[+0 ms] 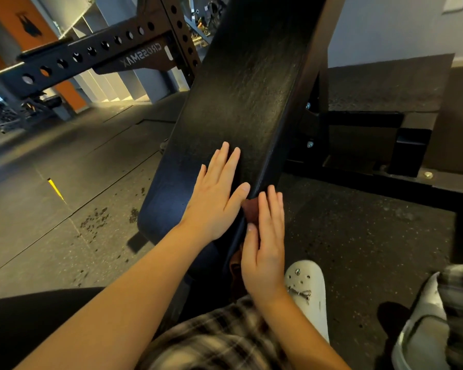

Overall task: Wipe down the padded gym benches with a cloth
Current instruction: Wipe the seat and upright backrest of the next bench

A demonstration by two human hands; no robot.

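A long black padded bench (241, 97) runs from the lower middle up to the top of the head view. My left hand (217, 193) lies flat on its top surface, fingers straight. My right hand (265, 241) presses a small brown cloth (251, 210) against the bench's right side edge, fingers straight and thumb alongside. Most of the cloth is hidden behind that hand; a fold shows above the thumb and another below the palm.
A black perforated rack beam (91, 53) crosses at the upper left. The bench's steel frame (358, 121) and a floor bar (385, 185) lie to the right. My white shoes (309, 289) stand on the speckled rubber floor (64, 196).
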